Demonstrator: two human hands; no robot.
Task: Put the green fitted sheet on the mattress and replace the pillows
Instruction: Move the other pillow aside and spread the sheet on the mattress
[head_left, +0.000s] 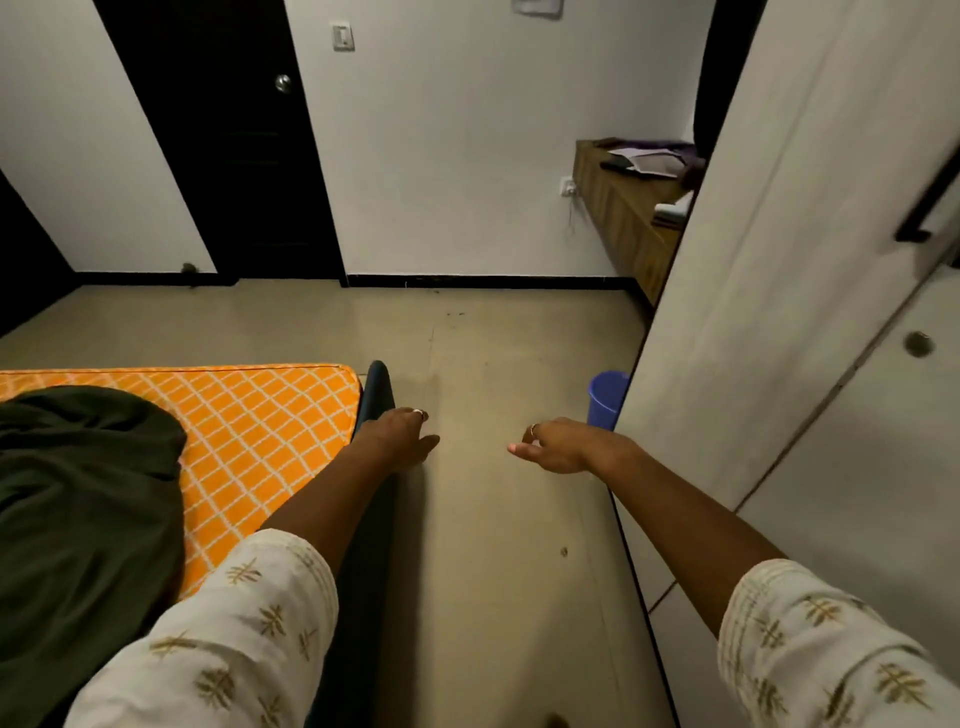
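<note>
The mattress (260, 426), orange with a white lattice pattern, lies at the left with its far corner bare. A dark green fitted sheet (83, 493) is bunched in a heap on its near left part. My left hand (402, 436) hangs in the air just past the mattress's right edge, above the dark bed frame (375, 395), fingers loosely curled, holding nothing. My right hand (556, 444) is stretched out over the floor further right, also relaxed and empty. No pillows are in view.
A white wardrobe (779, 312) stands close on the right, with a blue bucket (605, 397) at its foot. Beyond are tan floor tiles (493, 338), a dark door (234, 145) and a wooden shelf (623, 208) with papers on it.
</note>
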